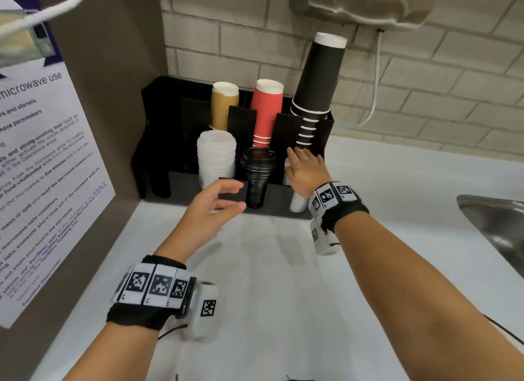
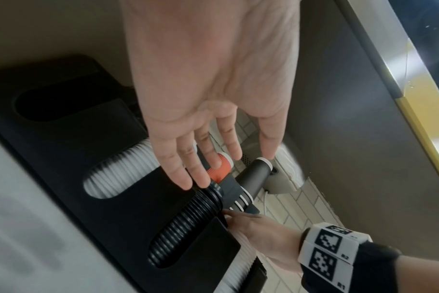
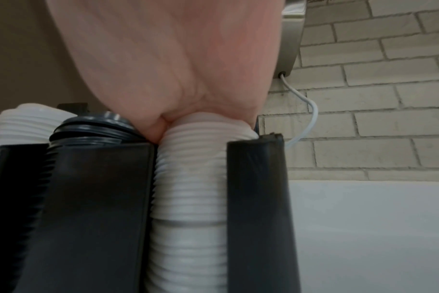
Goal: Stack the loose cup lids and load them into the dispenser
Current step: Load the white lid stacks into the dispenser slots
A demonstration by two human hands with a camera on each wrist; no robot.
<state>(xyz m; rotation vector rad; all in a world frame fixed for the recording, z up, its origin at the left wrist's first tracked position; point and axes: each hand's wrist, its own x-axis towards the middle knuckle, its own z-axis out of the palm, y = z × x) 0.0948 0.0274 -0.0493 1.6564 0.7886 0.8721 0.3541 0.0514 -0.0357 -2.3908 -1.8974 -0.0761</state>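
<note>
The right hand [image 1: 304, 170] lay flat on top of the white lids [image 3: 188, 178] in the right-hand slot of the black dispenser [image 1: 158, 142], palm down and fingers straight. From the right wrist view the palm sat squarely on the top lid, so it looked like a pressing-down move to seat the stack. That stack filled its slot from the bottom up to the top of the front panel.

The left hand [image 1: 211, 213] hovered just in front of the dispenser, fingers loosely spread, holding nothing and touching nothing that could be seen.

Next door, the black lids [image 1: 256, 179] stood stacked in the middle slot, and another stack of white lids [image 1: 217, 156] filled the slot to the left. Behind them rose the brown cups [image 1: 224, 105], red cups [image 1: 268, 111] and a tall pile of black cups [image 1: 317, 77].

The white counter [image 1: 269, 281] showed no loose lids anywhere in front of the dispenser. By the look of it, the stacking was done and the loading all but finished; only that last push, and perhaps a straightening of the stack, seemed left.
</note>
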